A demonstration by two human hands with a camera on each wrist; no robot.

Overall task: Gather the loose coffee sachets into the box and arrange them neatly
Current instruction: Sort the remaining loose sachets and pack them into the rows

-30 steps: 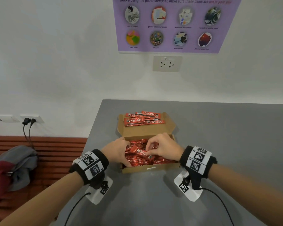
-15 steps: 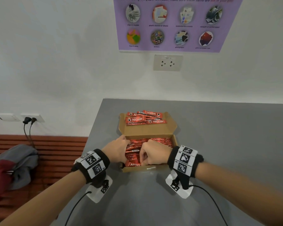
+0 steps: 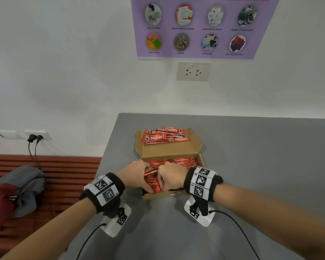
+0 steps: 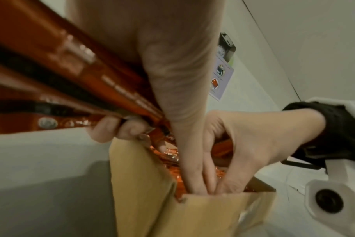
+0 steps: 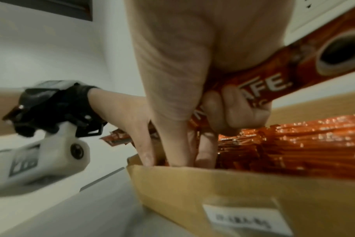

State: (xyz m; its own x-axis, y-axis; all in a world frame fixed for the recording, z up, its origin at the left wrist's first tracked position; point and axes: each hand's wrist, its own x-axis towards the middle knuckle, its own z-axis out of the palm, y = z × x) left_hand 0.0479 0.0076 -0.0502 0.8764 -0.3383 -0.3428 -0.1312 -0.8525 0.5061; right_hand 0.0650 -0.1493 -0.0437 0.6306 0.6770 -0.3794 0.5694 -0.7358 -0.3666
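Cardboard box on the grey table now has both hands at its near-left corner, left hand and right hand each clutching red coffee sachets, newly pressing them upright into rows.

One cardboard box. Sachets on the lid: six or so, overlapping, exact count unclear. Sachets inside the box: dozens, uncountable. Two hands, left hand and right hand.
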